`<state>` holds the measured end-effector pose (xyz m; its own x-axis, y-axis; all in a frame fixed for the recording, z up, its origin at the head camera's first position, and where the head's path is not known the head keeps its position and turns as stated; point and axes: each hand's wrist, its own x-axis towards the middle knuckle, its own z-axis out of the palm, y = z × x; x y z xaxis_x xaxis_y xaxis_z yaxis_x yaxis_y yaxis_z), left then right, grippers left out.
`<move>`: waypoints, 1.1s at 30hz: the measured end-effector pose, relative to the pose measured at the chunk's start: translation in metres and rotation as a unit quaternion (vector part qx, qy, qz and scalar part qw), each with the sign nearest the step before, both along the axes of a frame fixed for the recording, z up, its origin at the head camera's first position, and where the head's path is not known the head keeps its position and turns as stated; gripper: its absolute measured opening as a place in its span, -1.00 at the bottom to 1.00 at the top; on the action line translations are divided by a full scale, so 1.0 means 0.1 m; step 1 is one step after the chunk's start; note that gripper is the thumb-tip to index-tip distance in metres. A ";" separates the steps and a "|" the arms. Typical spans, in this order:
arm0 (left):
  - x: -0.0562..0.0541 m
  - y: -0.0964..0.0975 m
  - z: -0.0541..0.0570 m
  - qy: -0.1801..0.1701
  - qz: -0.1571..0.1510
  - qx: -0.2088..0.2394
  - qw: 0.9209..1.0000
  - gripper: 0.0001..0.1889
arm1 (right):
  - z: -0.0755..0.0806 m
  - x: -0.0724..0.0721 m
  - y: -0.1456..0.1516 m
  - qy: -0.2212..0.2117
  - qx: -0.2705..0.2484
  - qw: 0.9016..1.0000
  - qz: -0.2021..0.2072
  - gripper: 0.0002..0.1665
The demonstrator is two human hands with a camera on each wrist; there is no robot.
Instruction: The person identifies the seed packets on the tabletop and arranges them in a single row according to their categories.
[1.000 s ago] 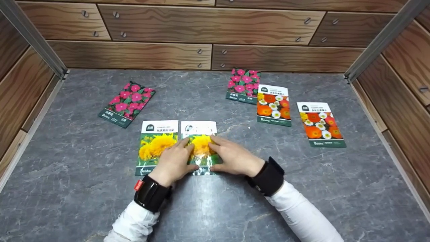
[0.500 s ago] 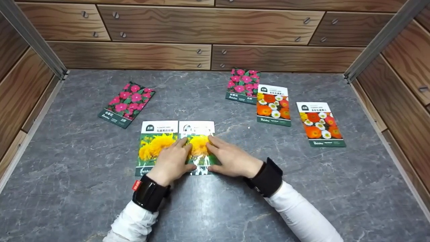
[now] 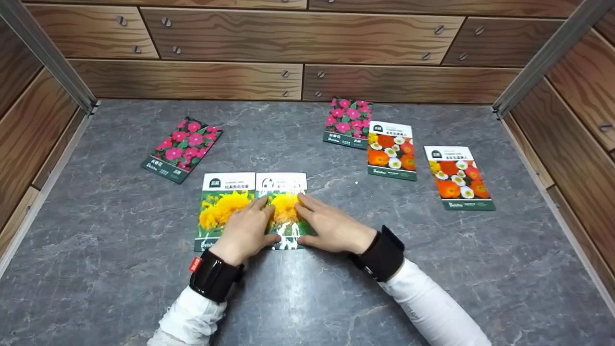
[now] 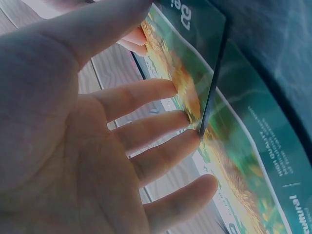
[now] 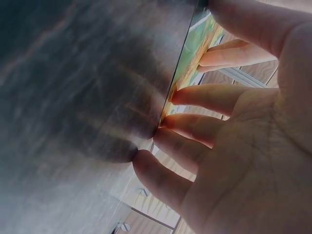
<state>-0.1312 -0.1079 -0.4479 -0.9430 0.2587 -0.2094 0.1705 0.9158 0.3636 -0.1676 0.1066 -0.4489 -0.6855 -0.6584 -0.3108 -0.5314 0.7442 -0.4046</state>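
Observation:
Side by side on the table lie two sunflower seed packets. My left hand [image 3: 245, 228] rests across the left packet [image 3: 214, 218] and the near-side edge of the right packet [image 3: 286, 209]. Its fingertips touch around the seam, which the left wrist view shows as a dark gap between the two packets. My right hand [image 3: 334, 223] touches the right packet's outer edge with fingertips and thumb. In the right wrist view the fingers [image 5: 209, 100] line up along that edge, some reaching the table. Parts of both packets are hidden under the hands.
A pink-flower seed packet [image 3: 182, 149] lies tilted at the back left. At the back right, a second pink packet [image 3: 348, 120] is partly overlapped by an orange-and-white poppy packet [image 3: 391, 151]. Another poppy packet [image 3: 459, 178] lies further right. Wood-patterned walls [image 3: 288, 36] enclose the grey table [image 3: 298, 312].
The right sunflower packet has shifted slightly left, closing the gap to the left one, with both hands moving along. Over the last half second hardly anything moves.

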 end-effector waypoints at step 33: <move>-0.09 -0.31 0.03 0.112 0.073 0.107 0.985 -0.33 | 0.01 -0.08 0.00 0.042 -0.082 0.995 -0.048 -0.10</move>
<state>-0.1403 -0.1389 -0.4453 -0.9898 0.1326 0.0519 0.1402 0.8434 0.5186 -0.1753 0.1071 -0.4477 -0.7673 -0.6252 -0.1430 -0.4979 0.7213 -0.4815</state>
